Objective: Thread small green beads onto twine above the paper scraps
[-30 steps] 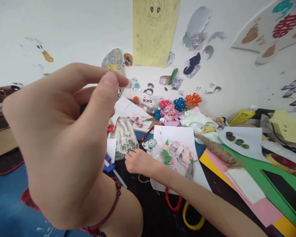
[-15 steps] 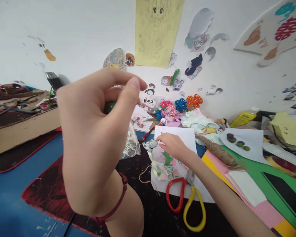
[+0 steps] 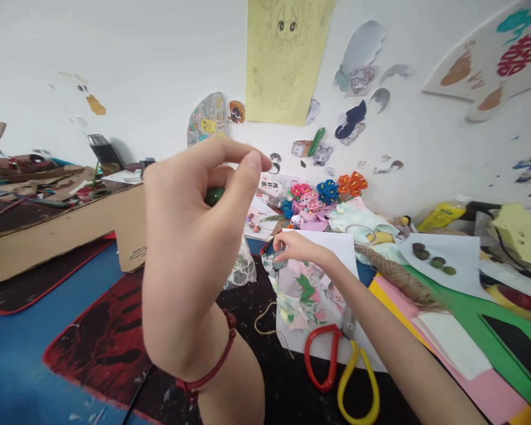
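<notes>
Right grip (image 3: pixel 298 247) over edge of paper (image 3: pixel 343 248).

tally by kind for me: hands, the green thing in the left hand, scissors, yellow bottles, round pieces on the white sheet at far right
Hands: 2 (left hand, right hand)
Green thing, mostly hidden: 1
Scissors: 1
Yellow bottle: 1
Round pieces on white sheet: 4
Total: 9

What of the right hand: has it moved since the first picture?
Yes: the right hand moved right and upward, from left of the white paper to over its upper-left part.
</notes>
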The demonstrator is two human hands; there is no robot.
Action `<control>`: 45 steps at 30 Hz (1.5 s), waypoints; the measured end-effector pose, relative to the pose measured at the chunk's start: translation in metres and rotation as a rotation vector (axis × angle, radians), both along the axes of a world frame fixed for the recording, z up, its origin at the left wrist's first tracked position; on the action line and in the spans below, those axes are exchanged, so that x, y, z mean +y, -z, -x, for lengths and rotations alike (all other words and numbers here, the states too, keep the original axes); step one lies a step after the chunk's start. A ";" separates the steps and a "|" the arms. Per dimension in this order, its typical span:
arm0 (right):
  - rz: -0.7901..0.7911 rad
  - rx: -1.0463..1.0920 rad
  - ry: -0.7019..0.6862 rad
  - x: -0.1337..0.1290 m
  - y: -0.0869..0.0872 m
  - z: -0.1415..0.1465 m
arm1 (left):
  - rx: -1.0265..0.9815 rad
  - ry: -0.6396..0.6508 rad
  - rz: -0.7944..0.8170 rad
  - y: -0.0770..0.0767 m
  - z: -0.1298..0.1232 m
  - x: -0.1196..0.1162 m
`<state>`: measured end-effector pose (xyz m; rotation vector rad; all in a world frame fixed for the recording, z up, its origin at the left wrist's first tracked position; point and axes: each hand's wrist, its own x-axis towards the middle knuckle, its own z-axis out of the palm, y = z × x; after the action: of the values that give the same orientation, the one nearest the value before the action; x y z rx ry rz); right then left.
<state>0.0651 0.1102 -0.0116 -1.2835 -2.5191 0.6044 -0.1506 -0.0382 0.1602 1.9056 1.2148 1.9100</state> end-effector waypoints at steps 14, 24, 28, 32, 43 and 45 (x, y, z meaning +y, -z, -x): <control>0.087 0.302 0.109 -0.004 -0.008 0.044 | 0.026 0.012 -0.004 0.002 0.002 0.006; -0.112 -0.044 0.043 -0.025 0.019 0.050 | 0.056 0.035 0.008 0.004 0.000 0.009; -0.156 -0.117 0.035 -0.028 0.019 0.054 | 0.050 0.028 -0.003 0.004 0.000 0.010; -0.169 -0.182 0.048 -0.032 0.020 0.062 | 0.088 -0.005 0.004 0.004 0.001 0.009; -0.075 -0.399 0.276 -0.042 -0.024 -0.003 | 0.074 0.008 0.016 0.006 0.003 0.008; -0.071 -0.417 0.307 -0.051 -0.028 -0.010 | 0.101 -0.002 0.031 0.006 0.002 0.008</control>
<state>0.0753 0.0592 0.0167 -1.8827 -2.5343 0.1907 -0.1524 -0.0305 0.1545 2.0076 1.2670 1.8043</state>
